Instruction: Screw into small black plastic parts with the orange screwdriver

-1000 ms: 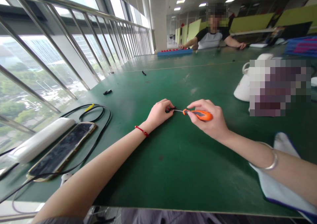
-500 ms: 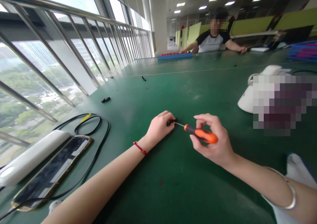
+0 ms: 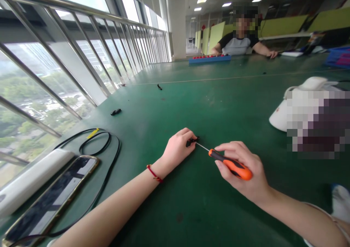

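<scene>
Near the middle of the green table [image 3: 175, 110], my left hand [image 3: 179, 144] pinches a small black part [image 3: 192, 141] whose kind I cannot make out, since the fingers cover much of it. My right hand [image 3: 243, 167] grips an orange and black screwdriver [image 3: 237, 169], thumb below the handle and fingers above. The thin metal shaft points left, and its tip meets the black part beside my left fingertips. Whether the tip sits in a screw is too small to tell.
Small black pieces [image 3: 116, 112] lie farther up the table. At left are a phone [image 3: 49, 203], a white bar-shaped object [image 3: 32, 179] and a looped black cable [image 3: 118, 156]. A white device [image 3: 281, 114] stands right. Across the table, a person [image 3: 237, 44] sits by a blue tray [image 3: 210, 59].
My right hand and the screwdriver have shifted right and down in view, with the handle tilted more steeply. The blue tray has slid right relative to the railing. The view has moved slightly.
</scene>
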Motion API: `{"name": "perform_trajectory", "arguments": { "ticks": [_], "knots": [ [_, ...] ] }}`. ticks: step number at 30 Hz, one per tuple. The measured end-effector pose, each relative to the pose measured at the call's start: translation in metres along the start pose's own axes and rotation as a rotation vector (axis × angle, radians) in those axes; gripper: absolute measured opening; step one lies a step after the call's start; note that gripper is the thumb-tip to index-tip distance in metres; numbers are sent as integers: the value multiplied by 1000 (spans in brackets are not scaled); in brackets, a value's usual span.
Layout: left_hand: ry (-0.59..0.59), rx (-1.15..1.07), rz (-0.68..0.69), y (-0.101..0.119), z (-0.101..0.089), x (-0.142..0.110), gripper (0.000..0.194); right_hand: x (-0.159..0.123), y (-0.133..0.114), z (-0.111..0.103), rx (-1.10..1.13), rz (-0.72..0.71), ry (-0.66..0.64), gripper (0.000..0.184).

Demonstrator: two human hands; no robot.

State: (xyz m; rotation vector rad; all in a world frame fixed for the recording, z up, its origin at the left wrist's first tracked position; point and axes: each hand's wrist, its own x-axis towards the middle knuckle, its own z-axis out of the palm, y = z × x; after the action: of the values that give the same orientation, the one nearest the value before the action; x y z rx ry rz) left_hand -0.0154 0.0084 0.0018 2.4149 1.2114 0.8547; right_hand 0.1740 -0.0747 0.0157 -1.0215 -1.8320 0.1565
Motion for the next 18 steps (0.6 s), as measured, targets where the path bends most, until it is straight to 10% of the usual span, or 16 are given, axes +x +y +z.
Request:
{"name": "perform_trajectory", "arguments": {
  "ticks": [18],
  "knots": [
    [-4,16,-12,1,-4,-2,11,7,-1,0,-112,-168,30,30]
  ]
}}
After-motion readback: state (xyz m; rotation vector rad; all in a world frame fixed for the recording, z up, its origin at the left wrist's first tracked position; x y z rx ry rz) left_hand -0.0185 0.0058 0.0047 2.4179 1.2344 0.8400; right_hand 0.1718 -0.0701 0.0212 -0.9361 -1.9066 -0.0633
